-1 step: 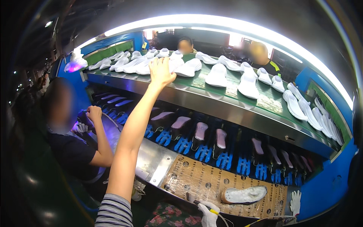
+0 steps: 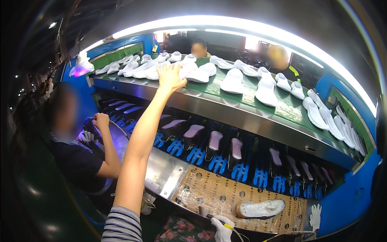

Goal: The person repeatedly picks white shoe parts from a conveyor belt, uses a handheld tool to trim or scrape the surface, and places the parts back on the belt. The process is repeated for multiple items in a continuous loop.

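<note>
My bare left hand [image 2: 171, 78] reaches up to the raised green belt, its fingers spread and open over the white shoe soles [image 2: 147, 70]; whether the fingertips touch them I cannot tell. One white sole [image 2: 198, 73] lies just right of the hand. At the lower edge my right hand [image 2: 223, 230], in a white glove, is closed around a brush [image 2: 204, 212] with a dark handle and a thin tube or cord running along it. Beyond the brush, a shoe upper on its last [image 2: 261, 208], whitish side up, lies on the taped cardboard [image 2: 201, 189].
Below the belt [image 2: 250, 86], shoes with pinkish undersides [image 2: 215, 140] stand on blue racks [image 2: 217, 164]. A spare white glove [image 2: 315, 217] lies at the right. A co-worker [image 2: 76, 149] sits close on my left; others are behind the belt.
My left hand's fingers have spread slightly and shifted a little to the left. My right hand and the brush stay in place.
</note>
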`<state>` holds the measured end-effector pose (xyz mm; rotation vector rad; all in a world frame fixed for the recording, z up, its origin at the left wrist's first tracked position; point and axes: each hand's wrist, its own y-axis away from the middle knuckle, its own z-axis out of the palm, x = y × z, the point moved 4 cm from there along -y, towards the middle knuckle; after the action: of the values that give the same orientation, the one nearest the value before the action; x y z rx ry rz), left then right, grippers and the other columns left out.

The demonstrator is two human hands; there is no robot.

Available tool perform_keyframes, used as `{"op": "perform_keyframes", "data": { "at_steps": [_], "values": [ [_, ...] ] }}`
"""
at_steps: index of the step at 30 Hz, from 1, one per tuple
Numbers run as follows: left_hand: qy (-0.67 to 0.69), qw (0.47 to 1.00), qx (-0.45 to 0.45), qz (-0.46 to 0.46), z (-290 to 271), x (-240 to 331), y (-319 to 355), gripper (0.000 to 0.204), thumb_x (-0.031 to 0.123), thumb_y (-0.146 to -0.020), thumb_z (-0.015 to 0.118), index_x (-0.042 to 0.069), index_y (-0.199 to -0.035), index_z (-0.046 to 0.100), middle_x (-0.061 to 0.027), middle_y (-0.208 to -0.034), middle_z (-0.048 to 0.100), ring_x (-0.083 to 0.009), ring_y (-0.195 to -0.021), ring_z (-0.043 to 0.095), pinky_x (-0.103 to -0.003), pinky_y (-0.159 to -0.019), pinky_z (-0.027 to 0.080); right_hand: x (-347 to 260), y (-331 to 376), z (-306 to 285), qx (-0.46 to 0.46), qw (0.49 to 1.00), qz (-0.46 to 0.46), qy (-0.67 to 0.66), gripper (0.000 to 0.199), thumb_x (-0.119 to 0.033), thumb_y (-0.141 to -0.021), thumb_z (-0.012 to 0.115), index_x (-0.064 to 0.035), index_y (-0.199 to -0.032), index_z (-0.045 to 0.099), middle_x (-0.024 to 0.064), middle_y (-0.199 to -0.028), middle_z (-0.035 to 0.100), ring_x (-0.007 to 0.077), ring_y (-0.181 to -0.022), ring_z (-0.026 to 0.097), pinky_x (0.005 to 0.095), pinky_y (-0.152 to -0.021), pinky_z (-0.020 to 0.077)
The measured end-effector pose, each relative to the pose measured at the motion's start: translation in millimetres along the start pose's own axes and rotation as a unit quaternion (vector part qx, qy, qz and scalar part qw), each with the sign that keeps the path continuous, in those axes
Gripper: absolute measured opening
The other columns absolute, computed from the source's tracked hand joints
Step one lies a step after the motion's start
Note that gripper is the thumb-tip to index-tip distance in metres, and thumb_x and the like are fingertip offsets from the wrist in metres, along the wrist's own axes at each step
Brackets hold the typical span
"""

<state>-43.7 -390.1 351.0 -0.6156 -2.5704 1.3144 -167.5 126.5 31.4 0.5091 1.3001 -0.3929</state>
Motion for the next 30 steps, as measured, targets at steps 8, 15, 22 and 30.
{"op": "perform_keyframes", "data": {
  "at_steps": [8,15,22,30],
  "values": [
    [-0.089,0.975,-0.166,-0.119,29.9,-44.5,-14.3,0.059,0.063,-0.085,0.071,0.013,-0.116,0.078,-0.014,-0.118,0.077,-0.0342,-0.112,0.073,-0.079,-0.106,0.03,12.4,-8.2,4.9,0.036,0.997,0.064,-0.025,0.011,-0.004,-0.084,0.081,0.0008,-0.092,0.076,0.009,-0.092,0.071,0.0221,-0.091,0.066,0.0355,-0.084,0.0544],
    [-0.144,0.963,-0.186,-0.134,50.3,-91.2,-23.4,0.045,0.046,-0.089,0.077,0.017,-0.123,0.073,-0.0109,-0.121,0.076,-0.0327,-0.115,0.072,-0.075,-0.101,0.039,14.8,-20.1,3.1,0.041,0.994,0.097,-0.021,0.018,-0.003,-0.086,0.082,0.0002,-0.103,0.079,0.013,-0.109,0.076,0.0242,-0.106,0.068,0.036,-0.096,0.0542],
    [-0.14,0.968,-0.158,-0.138,59.0,-140.3,-29.7,0.054,0.054,-0.084,0.078,0.022,-0.127,0.075,-0.0108,-0.124,0.075,-0.0312,-0.123,0.066,-0.072,-0.106,0.034,6.2,-22.6,13.4,0.032,0.995,0.088,-0.033,0.022,-0.001,-0.086,0.081,0.002,-0.107,0.079,0.0126,-0.11,0.077,0.0237,-0.106,0.07,0.0347,-0.098,0.054],
    [0.245,0.951,0.106,0.156,19.6,-50.0,-15.0,0.068,0.038,-0.081,0.083,0.019,-0.144,0.065,-0.0156,-0.138,0.06,-0.0289,-0.114,0.062,-0.044,-0.103,0.049,29.0,-13.0,-2.5,0.056,0.987,0.1,-0.112,0.023,0.001,-0.087,0.078,0.004,-0.11,0.077,0.0062,-0.097,0.073,0.0158,-0.085,0.065,0.0281,-0.077,0.0523]
  ]
}}
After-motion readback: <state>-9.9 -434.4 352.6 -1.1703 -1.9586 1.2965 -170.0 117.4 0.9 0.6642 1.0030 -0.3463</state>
